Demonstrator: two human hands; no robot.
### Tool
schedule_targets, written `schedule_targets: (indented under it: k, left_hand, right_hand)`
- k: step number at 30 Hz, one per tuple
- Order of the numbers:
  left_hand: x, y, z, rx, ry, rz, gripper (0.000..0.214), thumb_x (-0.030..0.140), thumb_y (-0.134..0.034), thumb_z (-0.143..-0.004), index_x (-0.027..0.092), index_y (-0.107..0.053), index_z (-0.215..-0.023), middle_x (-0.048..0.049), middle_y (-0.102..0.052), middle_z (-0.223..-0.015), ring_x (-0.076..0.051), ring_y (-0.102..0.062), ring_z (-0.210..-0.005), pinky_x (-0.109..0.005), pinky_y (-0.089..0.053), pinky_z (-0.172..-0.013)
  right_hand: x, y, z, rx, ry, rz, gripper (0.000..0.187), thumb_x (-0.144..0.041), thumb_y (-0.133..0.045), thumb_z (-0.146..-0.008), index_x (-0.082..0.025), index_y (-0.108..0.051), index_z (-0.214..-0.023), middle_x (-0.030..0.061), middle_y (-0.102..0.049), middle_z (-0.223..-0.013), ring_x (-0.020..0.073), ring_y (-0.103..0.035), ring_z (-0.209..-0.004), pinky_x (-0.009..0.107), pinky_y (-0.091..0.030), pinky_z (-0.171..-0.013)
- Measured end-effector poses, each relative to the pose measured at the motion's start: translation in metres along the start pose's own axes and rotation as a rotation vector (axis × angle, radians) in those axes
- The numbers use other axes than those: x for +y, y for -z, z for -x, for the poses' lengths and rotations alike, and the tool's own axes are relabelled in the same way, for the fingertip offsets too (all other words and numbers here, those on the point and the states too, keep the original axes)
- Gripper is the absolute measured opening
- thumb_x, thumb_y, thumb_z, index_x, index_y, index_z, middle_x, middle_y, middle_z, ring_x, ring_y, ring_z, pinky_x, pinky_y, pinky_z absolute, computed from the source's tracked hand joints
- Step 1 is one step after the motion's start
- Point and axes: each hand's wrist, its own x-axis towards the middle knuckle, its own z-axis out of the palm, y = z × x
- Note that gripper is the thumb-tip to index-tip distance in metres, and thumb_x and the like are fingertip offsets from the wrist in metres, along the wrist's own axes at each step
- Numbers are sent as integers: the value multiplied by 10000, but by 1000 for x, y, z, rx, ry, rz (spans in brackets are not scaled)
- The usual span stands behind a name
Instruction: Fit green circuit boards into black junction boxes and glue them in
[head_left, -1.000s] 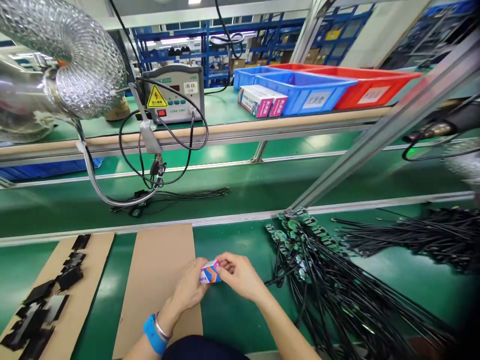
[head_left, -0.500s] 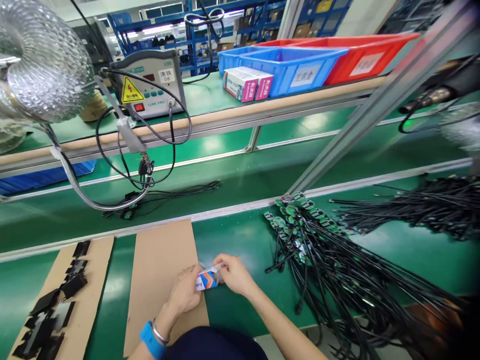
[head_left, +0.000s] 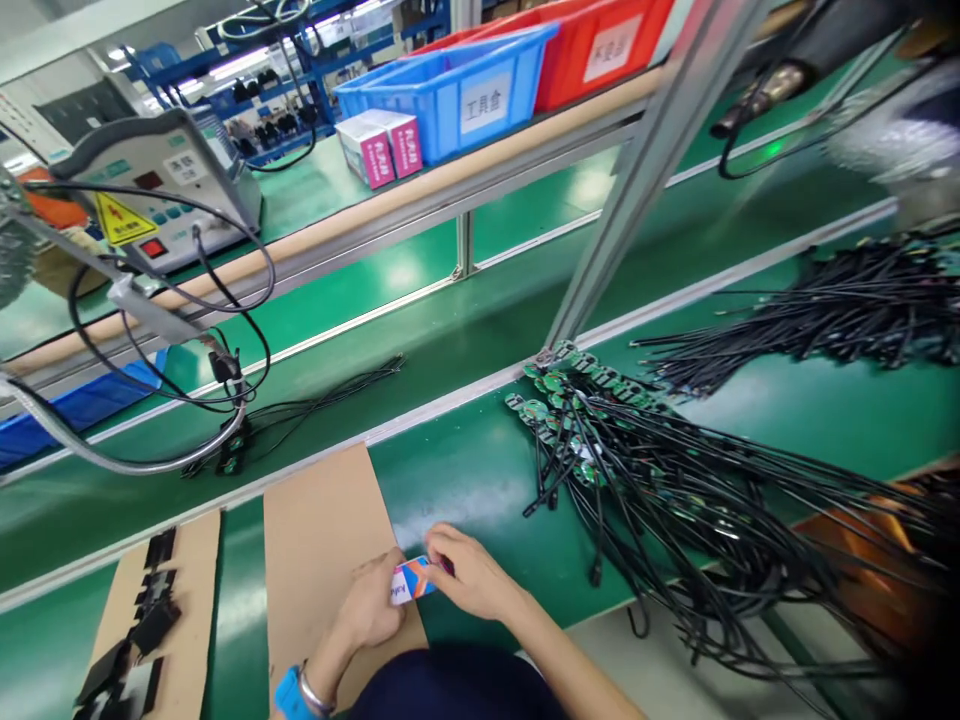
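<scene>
Between my two hands is a small printed box, white and blue with an orange mark. My left hand grips its left end, fingers wrapped round it. At the other end, my right hand has its fingers closed on the box's edge, and they partly hide that end. The box is held over the right edge of a cardboard sheet lying on the green bench.
To the right lies a heap of black cables with green circuit boards. Black parts rest on another cardboard strip at left. Above, a shelf carries a soldering station, pink-and-white boxes, a blue bin and a red bin.
My view has swung to the right and tilted. The clear wrapping seen at the box's right end no longer shows, and my right fingers have closed in against that end.
</scene>
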Motion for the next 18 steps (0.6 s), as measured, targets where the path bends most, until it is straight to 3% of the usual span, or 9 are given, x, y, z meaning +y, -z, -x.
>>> schedule_targets:
  k: [3,5,8,10,12,14,18]
  left_hand:
    - [1,-3,-2,-30,37,-68,320,87,-494,-617,226,-463,-903,-7,-638,-852,-209,-611,-811,-257,-365,-667]
    - [2,-3,-3,-46,52,-117,352,77,-492,-617,228,-469,-934,-17,-642,-870,-221,-619,-840,-268,-379,-682]
    - [5,2,-7,-58,53,-189,398,82,-486,-668,221,-467,-1040,-49,-637,-979,-231,-616,-937,-289,-408,-754]
    - [9,10,-12,-66,54,-245,436,88,-499,-687,206,-459,-1106,-82,-609,-1068,-247,-605,-987,-317,-416,-805]
    - [15,19,-19,-81,69,-310,473,96,-540,-684,178,-464,-1143,-121,-580,-1113,-285,-603,-981,-363,-425,-813]
    - [22,27,-28,-92,96,-371,507,120,-595,-689,139,-468,-1179,-152,-563,-1116,-309,-607,-940,-407,-437,-800]
    - [40,33,-47,-94,127,-449,420,283,-628,-834,121,-502,-1200,-127,-560,-1123,-259,-579,-962,-448,-455,-852]
  right_hand:
    - [15,-3,3,7,-37,-45,182,-102,-468,-803,-206,-616,-810,21,-615,-889,171,-559,-866,294,-410,-815]
    - [27,-7,5,-7,-65,-92,260,-27,-443,-728,-208,-629,-717,5,-625,-789,163,-572,-827,292,-408,-822]
    - [43,-14,10,-28,-108,-191,218,-20,-494,-642,-189,-574,-531,-17,-568,-610,151,-561,-699,293,-424,-771]
    - [49,-19,13,11,-145,-276,197,-48,-519,-636,-178,-551,-493,-16,-548,-597,149,-554,-680,300,-430,-754]
    - [52,-25,15,92,-195,-381,150,-83,-515,-662,-176,-579,-563,-6,-571,-676,145,-562,-700,290,-438,-732]
    - [55,-33,13,166,-256,-512,114,-140,-522,-704,-189,-614,-750,-7,-586,-751,140,-578,-690,272,-456,-677]
    - [64,-47,3,275,-401,-806,250,-381,-434,-880,-209,-515,-1041,12,-600,-886,126,-608,-618,252,-474,-540]
